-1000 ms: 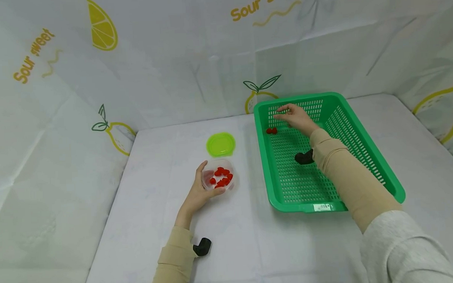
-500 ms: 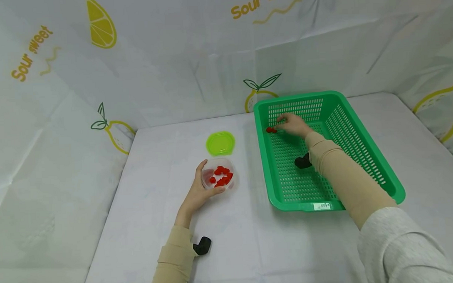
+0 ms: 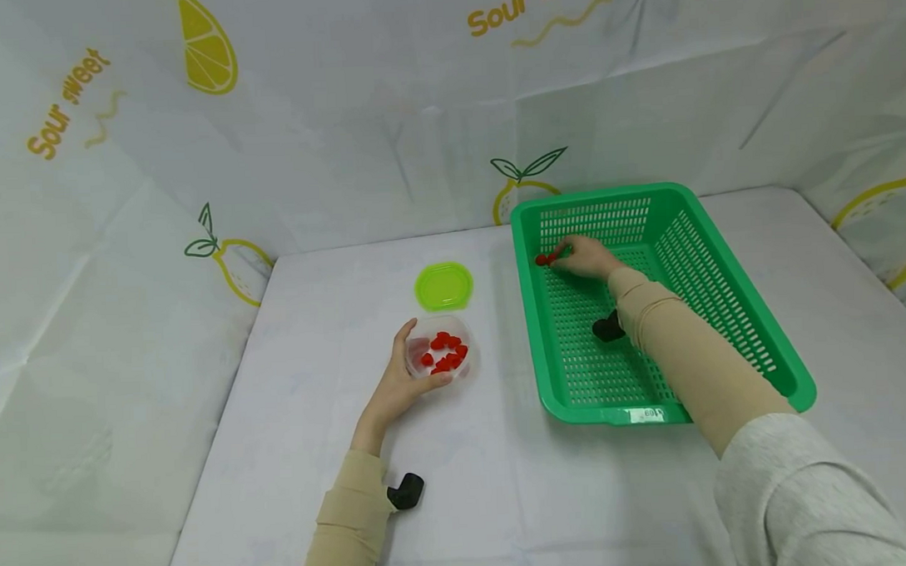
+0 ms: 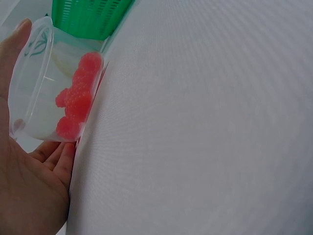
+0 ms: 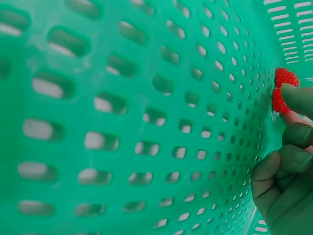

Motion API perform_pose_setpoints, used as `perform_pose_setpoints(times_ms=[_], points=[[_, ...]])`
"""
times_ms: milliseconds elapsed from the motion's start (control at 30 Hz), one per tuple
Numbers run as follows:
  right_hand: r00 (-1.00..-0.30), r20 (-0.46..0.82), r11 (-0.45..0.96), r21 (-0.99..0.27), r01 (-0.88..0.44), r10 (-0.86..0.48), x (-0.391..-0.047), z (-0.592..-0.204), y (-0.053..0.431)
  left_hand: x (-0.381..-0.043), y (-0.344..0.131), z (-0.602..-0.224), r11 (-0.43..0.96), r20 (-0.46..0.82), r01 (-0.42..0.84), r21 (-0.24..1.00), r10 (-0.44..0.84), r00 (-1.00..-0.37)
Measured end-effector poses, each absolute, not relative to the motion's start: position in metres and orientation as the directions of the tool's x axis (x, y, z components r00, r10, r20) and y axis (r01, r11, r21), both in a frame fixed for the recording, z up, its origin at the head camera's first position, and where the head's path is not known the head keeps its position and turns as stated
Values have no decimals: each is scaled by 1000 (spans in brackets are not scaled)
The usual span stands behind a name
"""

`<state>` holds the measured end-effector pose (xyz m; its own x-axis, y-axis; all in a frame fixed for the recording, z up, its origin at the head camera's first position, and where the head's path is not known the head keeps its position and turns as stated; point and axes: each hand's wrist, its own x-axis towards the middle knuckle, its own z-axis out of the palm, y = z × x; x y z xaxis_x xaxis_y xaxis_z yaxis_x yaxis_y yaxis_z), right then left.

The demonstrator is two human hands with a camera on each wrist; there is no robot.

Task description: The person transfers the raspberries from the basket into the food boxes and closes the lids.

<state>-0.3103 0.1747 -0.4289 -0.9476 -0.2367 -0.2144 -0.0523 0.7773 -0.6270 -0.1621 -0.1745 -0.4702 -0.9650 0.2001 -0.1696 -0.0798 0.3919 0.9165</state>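
Note:
My left hand [image 3: 398,390] holds a clear plastic tub [image 3: 416,349] from its left side, thumb and fingers spread around it. Several red raspberries [image 4: 79,100] lie on the tub's bottom, seen through its wall in the left wrist view. Inside the green basket [image 3: 534,338], at its far left corner, my right hand [image 3: 589,257] pinches a raspberry [image 5: 279,101] between thumb and index finger, low at the basket floor. A second raspberry [image 5: 286,76] lies right beside it. In the right wrist view the thumb partly covers the pinched berry.
A lime-green lid [image 3: 444,286] lies flat on the white tabletop [image 3: 467,482] just behind the tub. The basket's raised walls surround my right hand. A white curtain [image 3: 358,153] with lemon prints stands behind the table.
My right hand has come down to the two raspberries in the basket, and its fingers have closed on one. The left hand and tub have stayed in place.

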Motion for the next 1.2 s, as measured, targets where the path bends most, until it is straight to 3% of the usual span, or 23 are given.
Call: perform_pose_setpoints(times_ms=[500,1200], points=[[-939,-228,800,-595,-76,-258,-309,-430,173,-163,-174,-472,395,-164,-74,916,201,-966],[-949,-200,741,-670,-48,-242,-308,-407,174,-161,-174,-471,394,-164,-74,916,198,-966]])
